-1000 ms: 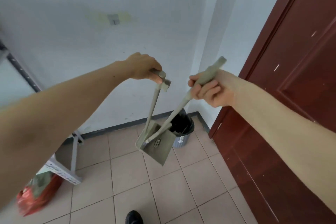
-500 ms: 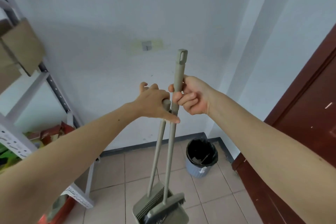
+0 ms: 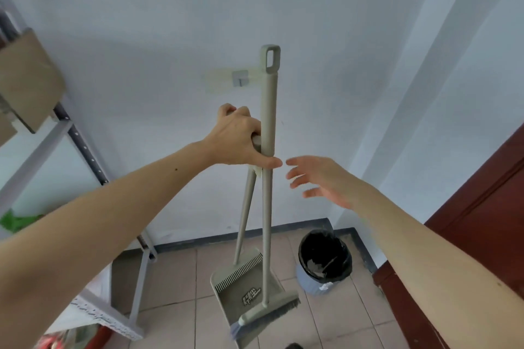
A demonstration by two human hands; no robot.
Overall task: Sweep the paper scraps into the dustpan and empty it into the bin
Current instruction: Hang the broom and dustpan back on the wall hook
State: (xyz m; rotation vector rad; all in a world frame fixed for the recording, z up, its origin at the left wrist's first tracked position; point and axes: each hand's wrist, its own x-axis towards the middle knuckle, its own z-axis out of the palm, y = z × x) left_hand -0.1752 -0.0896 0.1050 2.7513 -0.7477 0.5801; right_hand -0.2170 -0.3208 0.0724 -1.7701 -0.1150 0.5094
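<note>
My left hand [image 3: 240,139] grips the top of the grey dustpan's handle [image 3: 244,215] and pins the broom's handle [image 3: 268,110] against it with the thumb. Both stand upright in the corner. The dustpan's tray [image 3: 241,286] rests on the tiled floor with the broom's head [image 3: 266,317] lying across it. My right hand [image 3: 320,181] hovers just right of the handles, fingers spread, holding nothing. The bin [image 3: 323,262], blue-grey with a black liner, stands on the floor to the right of the dustpan. No paper scraps show on the floor.
A grey metal shelf [image 3: 85,150] with cardboard boxes stands at left, its foot [image 3: 136,292] close to the dustpan. A dark red door [image 3: 467,235] fills the right side. A small wall hook [image 3: 240,78] sits behind the broom's handle. A shoe tip [image 3: 293,346] shows at the bottom.
The broom and dustpan were swung upright and set down in the corner. My right hand has let go of the broom's handle and pulled away; my left hand now holds both handles.
</note>
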